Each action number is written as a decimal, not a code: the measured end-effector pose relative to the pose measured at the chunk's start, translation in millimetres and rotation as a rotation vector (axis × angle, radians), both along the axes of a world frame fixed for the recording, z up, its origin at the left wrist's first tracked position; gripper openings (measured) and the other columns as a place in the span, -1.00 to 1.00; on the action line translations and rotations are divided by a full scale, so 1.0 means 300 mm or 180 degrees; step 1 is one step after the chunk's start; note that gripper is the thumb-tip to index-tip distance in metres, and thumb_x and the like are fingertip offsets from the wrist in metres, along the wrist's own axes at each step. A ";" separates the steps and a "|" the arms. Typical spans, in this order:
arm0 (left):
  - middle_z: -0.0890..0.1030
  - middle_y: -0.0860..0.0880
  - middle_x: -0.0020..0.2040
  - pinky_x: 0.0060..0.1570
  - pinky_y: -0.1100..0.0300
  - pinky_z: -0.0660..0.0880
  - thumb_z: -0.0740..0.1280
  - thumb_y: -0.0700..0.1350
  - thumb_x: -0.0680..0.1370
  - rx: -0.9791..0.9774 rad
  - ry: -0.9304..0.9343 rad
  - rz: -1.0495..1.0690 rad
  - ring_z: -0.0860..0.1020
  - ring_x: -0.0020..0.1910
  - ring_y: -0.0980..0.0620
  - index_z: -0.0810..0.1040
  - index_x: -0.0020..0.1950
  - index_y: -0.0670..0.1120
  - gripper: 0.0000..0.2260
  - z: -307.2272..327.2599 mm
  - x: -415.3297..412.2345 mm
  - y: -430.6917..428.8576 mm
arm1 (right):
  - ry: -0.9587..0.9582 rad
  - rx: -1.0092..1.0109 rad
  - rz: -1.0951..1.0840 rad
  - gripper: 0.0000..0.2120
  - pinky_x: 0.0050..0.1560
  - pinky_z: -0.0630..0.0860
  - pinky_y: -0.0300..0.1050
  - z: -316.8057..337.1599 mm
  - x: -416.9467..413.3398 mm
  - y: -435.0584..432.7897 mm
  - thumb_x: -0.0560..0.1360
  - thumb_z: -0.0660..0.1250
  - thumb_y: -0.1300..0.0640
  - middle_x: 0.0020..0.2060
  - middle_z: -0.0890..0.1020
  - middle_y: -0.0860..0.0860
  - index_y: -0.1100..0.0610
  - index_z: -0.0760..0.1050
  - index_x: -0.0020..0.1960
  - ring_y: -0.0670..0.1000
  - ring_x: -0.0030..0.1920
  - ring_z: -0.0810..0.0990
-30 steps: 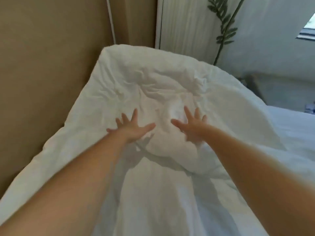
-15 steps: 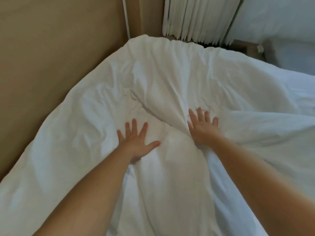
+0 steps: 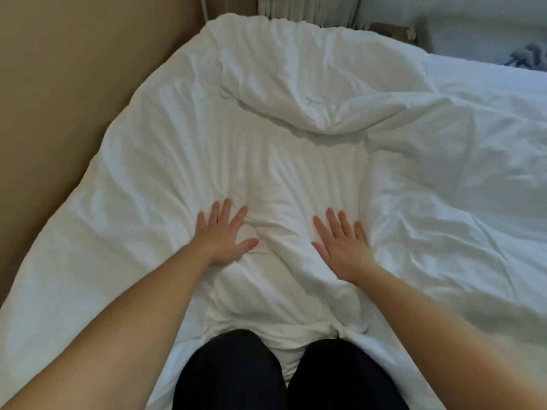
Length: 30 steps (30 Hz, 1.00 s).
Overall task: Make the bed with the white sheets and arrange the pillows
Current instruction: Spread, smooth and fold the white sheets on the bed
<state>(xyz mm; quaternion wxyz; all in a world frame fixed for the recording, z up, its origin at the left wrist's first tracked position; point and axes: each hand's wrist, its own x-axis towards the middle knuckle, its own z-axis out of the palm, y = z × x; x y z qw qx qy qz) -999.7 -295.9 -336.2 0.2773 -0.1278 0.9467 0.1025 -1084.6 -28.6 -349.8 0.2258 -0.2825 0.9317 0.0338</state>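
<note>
A crumpled white duvet covers the bed and fills most of the head view. Its far end is folded back into a thick roll near the top. My left hand lies flat on the duvet with the fingers spread, left of a raised wrinkle. My right hand lies flat too, fingers straight, on the other side of that wrinkle. Neither hand grips any cloth. My knees in dark trousers press on the near edge of the duvet. No pillow is in sight.
A tan padded headboard or wall runs along the left side of the bed. Pale pleated curtains hang beyond the far end. A dark patterned cloth lies at the far right past the white sheet.
The view has tilted down, so my knees now show. Both hands have slid back toward me over the duvet and moved apart. The bunched fold between them has flattened.
</note>
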 end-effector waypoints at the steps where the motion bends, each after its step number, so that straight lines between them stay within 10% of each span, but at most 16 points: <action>1: -0.41 -0.06 0.54 0.48 -0.18 -0.28 0.00 0.41 0.52 -0.0001 0.0058 -0.0028 -0.37 0.52 -0.09 -0.32 0.55 0.14 -0.23 -0.008 0.047 0.008 | 0.0011 -0.0072 0.0027 -0.07 0.53 -0.21 0.18 0.003 0.037 0.026 0.29 -0.67 -0.40 0.57 -0.27 0.01 -0.08 -0.28 0.58 0.11 0.56 -0.27; 9: -0.44 -0.09 0.52 0.46 -0.21 -0.30 -0.05 0.36 0.56 -0.0117 0.0012 -0.0240 -0.39 0.52 -0.10 -0.39 0.53 0.10 -0.27 -0.010 0.381 0.097 | -0.0307 -0.0200 -0.0054 -0.47 0.53 -0.23 0.13 0.083 0.265 0.221 0.65 -0.20 -0.17 0.59 -0.17 -0.06 -0.11 -0.18 0.59 0.00 0.57 -0.21; 19: -0.10 0.02 0.60 0.51 -0.08 0.00 0.16 0.33 0.53 0.0887 -0.0334 0.0294 -0.09 0.57 -0.01 0.02 0.58 0.08 -0.29 0.235 0.565 0.308 | -0.0919 -0.0745 -0.0492 -0.30 0.51 -0.13 0.17 0.274 0.545 0.278 0.57 0.05 -0.30 0.59 -0.15 -0.04 -0.07 -0.10 0.59 0.05 0.58 -0.19; 25: -0.27 -0.05 0.58 0.50 -0.13 -0.02 0.37 0.16 0.49 0.0186 -0.1103 -0.1138 -0.18 0.57 -0.12 -0.25 0.58 0.08 -0.08 0.237 0.732 0.343 | -0.1498 0.0593 0.0463 0.08 0.49 -0.24 0.32 0.287 0.594 0.464 0.34 0.20 -0.52 0.52 -0.40 0.00 -0.10 -0.34 0.56 0.11 0.52 -0.42; 28: 0.08 -0.17 0.57 0.37 -0.07 0.25 0.34 -0.22 0.51 0.0009 -0.0601 -0.0712 0.14 0.52 -0.19 0.10 0.57 -0.02 -0.31 0.191 0.703 0.357 | -0.1142 0.0964 0.0844 0.10 0.43 -0.26 0.41 0.283 0.613 0.493 0.40 0.32 -0.36 0.48 -0.48 0.06 -0.09 -0.43 0.53 0.17 0.50 -0.44; 30: 0.51 -0.15 0.28 0.05 0.02 0.44 0.26 -0.29 0.52 0.0274 -0.0273 -0.0163 0.48 0.21 -0.17 0.45 0.35 -0.08 -0.60 0.182 0.667 0.355 | -0.0753 0.1127 0.0654 -0.15 0.43 -0.19 0.41 0.275 0.615 0.503 0.50 0.33 -0.13 0.57 -0.23 0.11 -0.01 -0.11 0.59 0.21 0.56 -0.21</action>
